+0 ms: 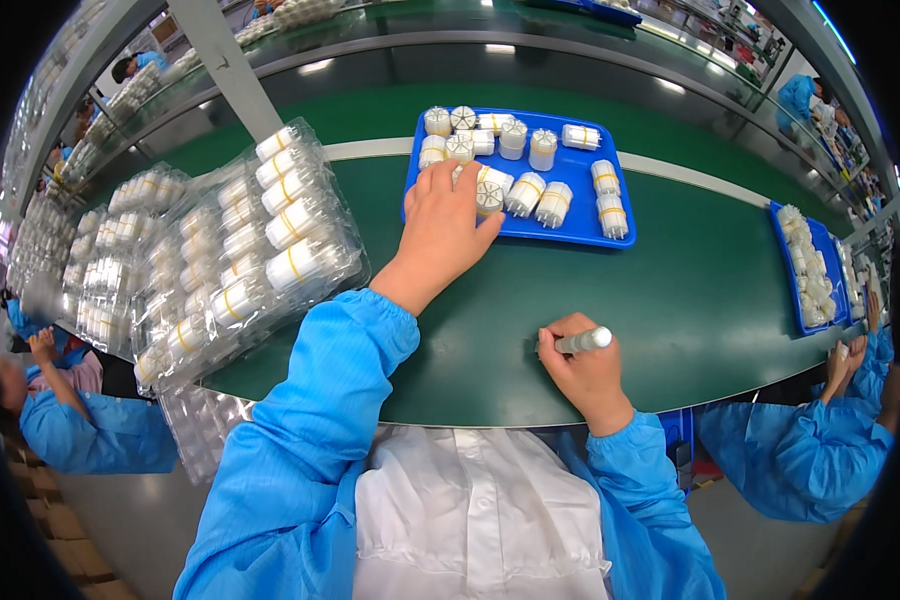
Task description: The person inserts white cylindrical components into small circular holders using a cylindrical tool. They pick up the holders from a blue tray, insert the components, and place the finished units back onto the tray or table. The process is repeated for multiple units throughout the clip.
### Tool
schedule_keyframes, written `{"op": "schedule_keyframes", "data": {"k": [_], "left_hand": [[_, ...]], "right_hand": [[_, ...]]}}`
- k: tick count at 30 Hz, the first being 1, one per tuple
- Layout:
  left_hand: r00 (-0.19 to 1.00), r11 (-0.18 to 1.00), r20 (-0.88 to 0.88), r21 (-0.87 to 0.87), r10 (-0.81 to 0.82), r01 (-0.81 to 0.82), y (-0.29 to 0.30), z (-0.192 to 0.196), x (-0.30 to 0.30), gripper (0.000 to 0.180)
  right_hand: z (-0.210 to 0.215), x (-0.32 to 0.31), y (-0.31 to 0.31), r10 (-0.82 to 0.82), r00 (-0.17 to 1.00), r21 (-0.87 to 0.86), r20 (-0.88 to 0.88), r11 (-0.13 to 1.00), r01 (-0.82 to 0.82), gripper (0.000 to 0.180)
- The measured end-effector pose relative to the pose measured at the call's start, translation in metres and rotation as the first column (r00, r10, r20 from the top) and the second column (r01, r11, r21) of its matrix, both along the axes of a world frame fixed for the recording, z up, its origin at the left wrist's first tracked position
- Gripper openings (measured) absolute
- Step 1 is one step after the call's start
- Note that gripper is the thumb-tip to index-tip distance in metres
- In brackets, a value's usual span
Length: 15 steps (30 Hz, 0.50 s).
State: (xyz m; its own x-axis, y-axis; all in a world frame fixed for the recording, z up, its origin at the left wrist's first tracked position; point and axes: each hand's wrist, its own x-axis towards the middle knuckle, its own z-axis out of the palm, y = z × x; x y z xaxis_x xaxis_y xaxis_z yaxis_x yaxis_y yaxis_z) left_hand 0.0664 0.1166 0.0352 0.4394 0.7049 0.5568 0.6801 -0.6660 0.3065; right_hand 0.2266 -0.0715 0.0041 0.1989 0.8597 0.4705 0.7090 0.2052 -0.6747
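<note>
Left hand [440, 225]: palm down over the near left part of the tray; fingers side by side, thumb standing apart on the right. Tips lie among the cylinders; cannot tell whether they pinch one.
Right hand [585, 375]: low, above the green table [450, 350], near its close edge; thumb and curled fingers pinch a pen-shaped tool [583, 341], white end up and to the right. Its other end is not clear.
White cylinders [554, 204]: yellow-banded, loose in the blue tray [575, 166]; some upright, others on their sides. One with a spoked end [489, 196] sits just beside the left thumb.
Step at the tray: looks like handling the cylinders with the left hand, tool held ready in the right.
Next left-hand move: seems to call for a light, sure hold on a single cylinder, neighbours undisturbed; the tool hand can wait clear of the tray.
Clear plastic packs [348, 262]: stacked on the left, holding rows of similar cylinders.
Far right: another blue tray [828, 246] with white pieces, near a co-worker's blue sleeve [795, 450].
</note>
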Motion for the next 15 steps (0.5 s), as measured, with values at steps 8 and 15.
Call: {"op": "schedule_keyframes", "data": {"k": [8,15], "left_hand": [[0.993,0.994,0.097,0.095,-0.066,0.057,0.009,-0.017,0.004,0.052],[0.869,0.866,0.323,-0.212,-0.376,0.453,-0.065,0.014,-0.025,0.051]], "right_hand": [[-0.002,0.001,0.001,0.004,1.0,-0.028,0.019,1.0,-0.004,0.014],[0.003,0.015,0.006,0.053,0.968,0.032,-0.245,0.998,-0.046,0.009]]}}
